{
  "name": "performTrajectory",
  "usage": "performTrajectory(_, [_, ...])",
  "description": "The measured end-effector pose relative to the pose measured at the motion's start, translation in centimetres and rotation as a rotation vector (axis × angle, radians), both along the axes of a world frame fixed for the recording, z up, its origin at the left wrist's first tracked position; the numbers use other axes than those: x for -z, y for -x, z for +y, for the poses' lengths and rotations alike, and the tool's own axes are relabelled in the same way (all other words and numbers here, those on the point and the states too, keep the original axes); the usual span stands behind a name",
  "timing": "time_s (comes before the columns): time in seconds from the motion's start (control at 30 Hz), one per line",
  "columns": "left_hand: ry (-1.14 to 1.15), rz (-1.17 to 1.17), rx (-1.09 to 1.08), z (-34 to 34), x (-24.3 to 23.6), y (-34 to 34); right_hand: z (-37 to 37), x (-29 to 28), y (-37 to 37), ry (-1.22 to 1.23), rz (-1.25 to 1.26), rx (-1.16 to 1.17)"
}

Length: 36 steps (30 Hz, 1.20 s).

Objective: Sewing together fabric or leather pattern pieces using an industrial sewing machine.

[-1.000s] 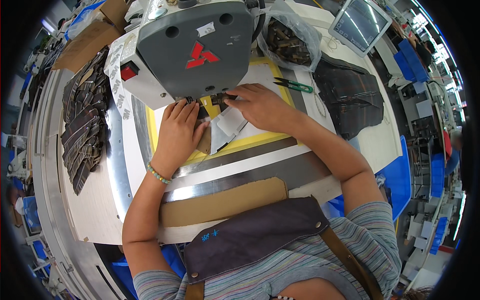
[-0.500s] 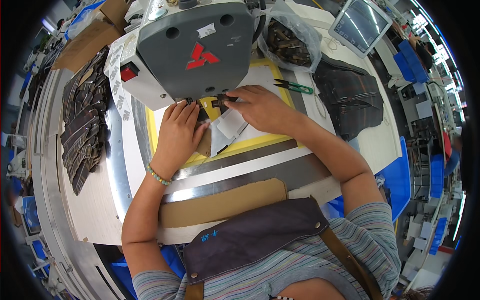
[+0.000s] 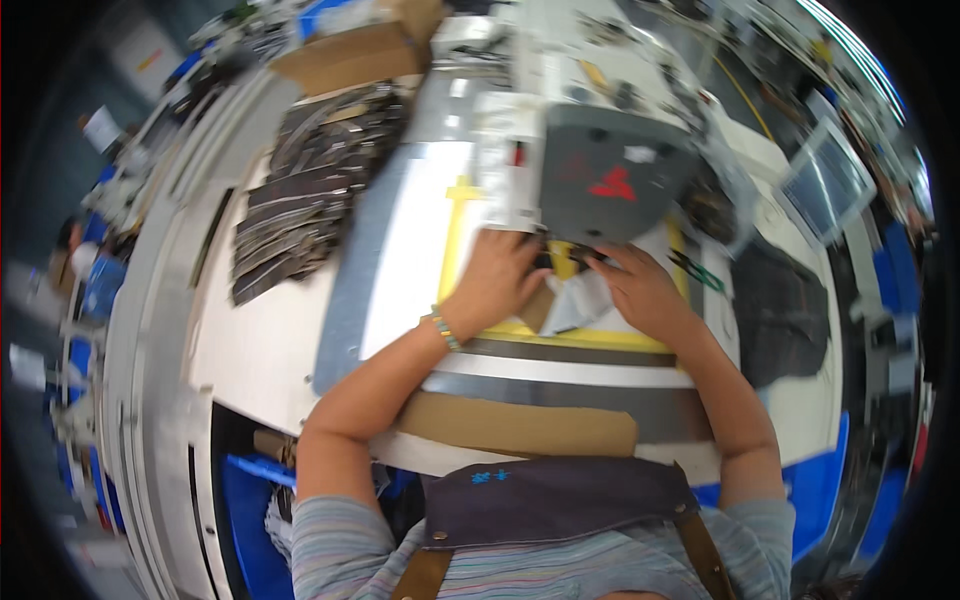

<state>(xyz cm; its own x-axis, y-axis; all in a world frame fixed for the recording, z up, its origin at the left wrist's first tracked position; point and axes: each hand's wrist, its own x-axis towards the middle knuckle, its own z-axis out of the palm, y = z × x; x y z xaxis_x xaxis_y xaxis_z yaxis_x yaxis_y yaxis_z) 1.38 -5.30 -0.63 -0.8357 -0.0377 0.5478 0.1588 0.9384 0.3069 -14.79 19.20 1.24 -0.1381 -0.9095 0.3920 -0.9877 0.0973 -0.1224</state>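
Observation:
Under the dark grey sewing machine head, both my hands work close together. My left hand lies palm down with its fingers stretched toward the needle area and its thumb apart. My right hand pinches a small dark fabric piece between thumb and fingers; blur hides its exact outline. A yellow part sits between the two hands. Just in front of it are a whitish flat piece and a brown piece, the latter beside my left thumb.
Stacked dark striped fabric pieces lie at the left. To the right are green-handled thread snips, folded dark fabric, a clear bag of dark pieces and a tilted screen. A brown strip lies along the near edge.
The whole view has swung, so the machine, table and hands appear farther right and lower, with blur. Both hands keep nearly the same place under the machine head.

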Motion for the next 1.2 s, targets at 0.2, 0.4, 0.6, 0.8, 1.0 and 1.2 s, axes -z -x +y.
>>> performTrajectory(0.2, [-0.025,-0.040,0.044,-0.1,1.1,1.4,1.3,-1.5,0.1,-0.102,-0.165,0.006])
performTrajectory(0.4, [-0.236,-0.213,-0.016,-0.7,0.6,1.9,-0.5,-1.3,-0.1,-0.169,-0.095,0.228])
performTrajectory(0.6, [-0.338,-0.371,0.077,-0.3,0.0,1.4,-0.6,-2.2,-1.6,-0.105,-0.364,0.094])
performTrajectory(0.8, [-0.484,-0.605,0.353,3.9,-5.2,-6.2,4.2,-10.1,-4.7,-0.583,-0.654,-0.071])
performTrajectory(1.0, [-0.594,-0.519,0.399,4.4,-4.7,-6.2,7.3,-4.0,3.6,-0.085,0.084,0.304])
performTrajectory(1.2, [-0.690,-0.572,0.428,4.6,-5.3,-5.7,8.9,0.2,7.0,-0.093,-0.086,0.341])
